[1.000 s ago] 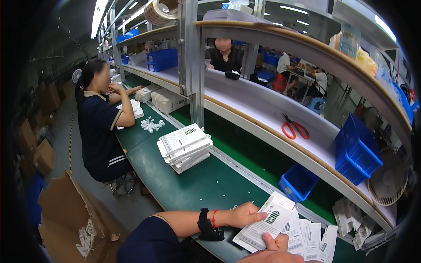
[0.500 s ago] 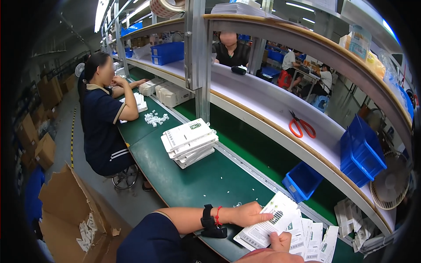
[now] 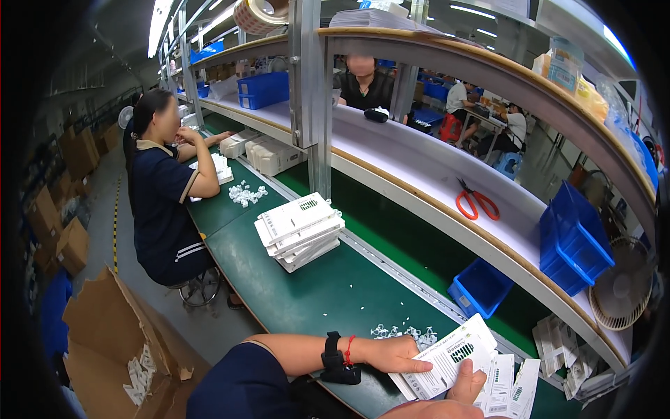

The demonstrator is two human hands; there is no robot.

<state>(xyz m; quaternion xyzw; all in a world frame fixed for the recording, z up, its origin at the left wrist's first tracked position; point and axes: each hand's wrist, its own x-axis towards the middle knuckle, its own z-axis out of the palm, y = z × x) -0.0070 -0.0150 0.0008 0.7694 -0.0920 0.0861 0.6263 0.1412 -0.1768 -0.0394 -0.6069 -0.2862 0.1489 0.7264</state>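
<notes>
A flat white box point(image 3: 440, 363) with green and dark print is held between both my hands at the near right of the bench. My left hand point(image 3: 398, 354) grips its left side, thumb on top. My right hand point(image 3: 466, 383) pinches its near right edge with the thumb up; its other fingers are hidden. Beside and partly under the right hand, more flat white boxes point(image 3: 520, 384) lie overlapping in a fan. Just beyond my left hand is a cluster of small clear-white plastic pieces point(image 3: 419, 336). A stack of similar boxes point(image 3: 300, 227) stands farther left.
Scissors with red handles point(image 3: 477, 202) lie on the shelf point(image 3: 419, 164) above the bench. Blue bins point(image 3: 481, 286) sit at the right. A co-worker point(image 3: 164, 188) sits at the far left, near another plastic pile point(image 3: 246, 194). An open carton point(image 3: 112, 335) is at lower left.
The box in my hands has tilted and shifted to the right, and its printed face looks different. The plastic pieces beyond my left hand now show more. The fanned boxes are more covered.
</notes>
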